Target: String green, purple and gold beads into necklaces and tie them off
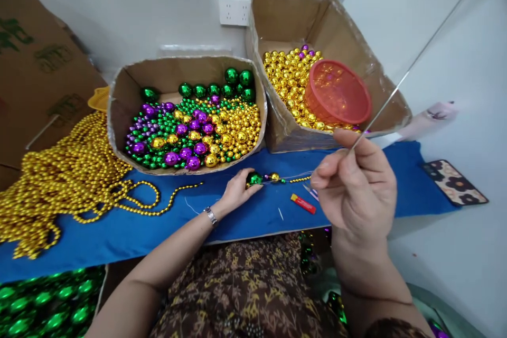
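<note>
My left hand (pixel 236 190) is closed around a large shiny green bead (pixel 254 178) on the blue cloth (pixel 237 224). From that bead a strung row runs right, with a gold bead (pixel 274 176), smaller beads and a short length of gold bead chain (pixel 300 179). Raised nearer the camera, my right hand (pixel 352 185) pinches a long thin metal needle (pixel 412 68) that slants up to the right. A red lighter (pixel 303 204) lies on the cloth between the hands. Partly behind my right hand is a small purple-handled tool (pixel 312 192).
One cardboard box (pixel 186 171) holds mixed green, purple and gold beads. Another box (pixel 277 137) at its right contains gold beads and a red plastic bowl (pixel 340 92). Gold bead chains (pixel 59 185) pile up at left. A flower-patterned phone (pixel 455 182) lies at right.
</note>
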Action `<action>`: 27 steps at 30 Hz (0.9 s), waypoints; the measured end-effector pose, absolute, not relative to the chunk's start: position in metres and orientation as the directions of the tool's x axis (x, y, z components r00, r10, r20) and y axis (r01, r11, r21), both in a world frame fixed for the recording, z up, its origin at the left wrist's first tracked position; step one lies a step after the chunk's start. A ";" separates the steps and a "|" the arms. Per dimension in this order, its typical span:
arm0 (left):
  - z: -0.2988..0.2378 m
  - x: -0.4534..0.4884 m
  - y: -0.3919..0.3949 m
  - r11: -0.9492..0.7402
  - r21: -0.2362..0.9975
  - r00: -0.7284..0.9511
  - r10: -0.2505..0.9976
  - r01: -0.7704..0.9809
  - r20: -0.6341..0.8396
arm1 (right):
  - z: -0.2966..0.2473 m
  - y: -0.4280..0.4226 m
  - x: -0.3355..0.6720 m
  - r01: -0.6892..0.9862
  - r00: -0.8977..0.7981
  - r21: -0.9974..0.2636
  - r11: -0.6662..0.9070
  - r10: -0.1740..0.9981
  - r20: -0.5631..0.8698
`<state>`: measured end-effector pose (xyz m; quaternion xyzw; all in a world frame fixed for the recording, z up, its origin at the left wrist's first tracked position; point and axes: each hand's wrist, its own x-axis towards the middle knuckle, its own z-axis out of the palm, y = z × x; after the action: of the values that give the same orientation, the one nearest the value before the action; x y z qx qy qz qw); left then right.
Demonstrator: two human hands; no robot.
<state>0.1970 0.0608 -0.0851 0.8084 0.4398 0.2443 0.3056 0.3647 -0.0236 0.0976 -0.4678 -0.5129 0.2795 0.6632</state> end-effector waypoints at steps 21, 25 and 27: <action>0.028 0.098 0.074 -0.630 0.492 0.355 0.761 0.601 0.542 | 0.011 -0.010 0.354 -0.101 0.106 -0.989 0.111 0.989 0.100; 0.037 0.083 0.159 -0.512 0.316 0.297 0.792 0.799 0.533 | 0.004 -0.007 0.356 -0.057 0.068 -0.995 0.088 0.994 0.084; 0.035 0.082 0.192 -0.484 0.299 0.353 0.846 0.822 0.400 | 0.002 -0.006 0.356 -0.031 0.064 -0.995 0.090 0.994 0.088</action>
<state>0.0819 0.1916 0.0352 0.8221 0.5072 0.2578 0.0230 0.3559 -0.0062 0.0024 -0.4839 -0.4975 0.4697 0.5456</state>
